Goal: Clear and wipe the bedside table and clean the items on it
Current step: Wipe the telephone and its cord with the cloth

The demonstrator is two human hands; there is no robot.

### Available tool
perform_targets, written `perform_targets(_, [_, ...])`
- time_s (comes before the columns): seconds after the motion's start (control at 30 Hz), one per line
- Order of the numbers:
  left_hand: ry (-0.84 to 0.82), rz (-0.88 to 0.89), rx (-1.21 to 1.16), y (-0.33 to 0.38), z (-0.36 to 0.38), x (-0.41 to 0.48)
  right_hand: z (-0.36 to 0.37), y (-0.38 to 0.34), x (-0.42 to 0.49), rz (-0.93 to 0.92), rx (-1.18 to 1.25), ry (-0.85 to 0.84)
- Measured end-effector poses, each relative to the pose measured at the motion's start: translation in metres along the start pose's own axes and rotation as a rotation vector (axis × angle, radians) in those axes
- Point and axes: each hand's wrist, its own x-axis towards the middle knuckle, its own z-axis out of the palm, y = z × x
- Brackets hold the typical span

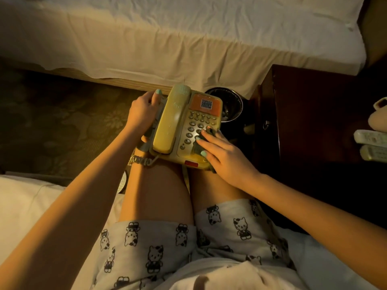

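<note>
One cloth [197,147], mostly hidden, seems pressed beneath flat right hand [226,158]; left hand [142,114] clasps telephone [167,122].

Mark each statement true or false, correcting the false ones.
1. The telephone rests on the person's legs. True.
2. The handset is lifted off the telephone. False: it lies in its cradle.
3. The right hand presses a dark cloth on the keypad. True.
4. The left hand hangs idle. False: it grips the telephone's left side.
5. The remote controls lie on the bed. False: they lie on the bedside table.
</note>
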Motion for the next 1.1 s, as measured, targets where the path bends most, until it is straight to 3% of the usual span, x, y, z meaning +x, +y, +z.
perform_targets(0.2, [0.002, 0.012, 0.022, 0.007, 0.000, -0.006, -0.006, 0.000, -0.006, -0.057, -0.079, -0.079])
perform_targets(0.37, [0.000, -0.017, -0.019, 0.008, -0.002, -0.009, -0.012, 0.004, -0.012, -0.249, -0.179, -0.139])
perform_targets(0.47, [0.005, -0.021, -0.027, 0.007, -0.002, -0.009, -0.019, 0.007, -0.006, -0.249, -0.096, -0.134])
perform_targets(0.6, [0.002, -0.034, -0.068, 0.006, 0.001, -0.007, -0.023, 0.001, 0.029, 0.034, 0.156, 0.200])
perform_targets(0.77, [-0.004, -0.012, -0.055, 0.001, 0.005, -0.003, -0.036, 0.009, 0.118, 0.231, 0.103, 0.435])
perform_targets(0.83, [0.003, -0.015, -0.067, -0.002, 0.005, 0.000, -0.030, 0.017, 0.139, 0.275, 0.114, 0.388])
perform_targets(0.97, [0.006, -0.041, -0.081, -0.005, 0.002, 0.006, -0.011, 0.024, 0.149, 0.284, 0.034, 0.093])
perform_targets(1.1, [-0.008, -0.040, -0.069, -0.006, -0.001, 0.009, -0.019, 0.026, 0.138, 0.255, 0.034, -0.014])
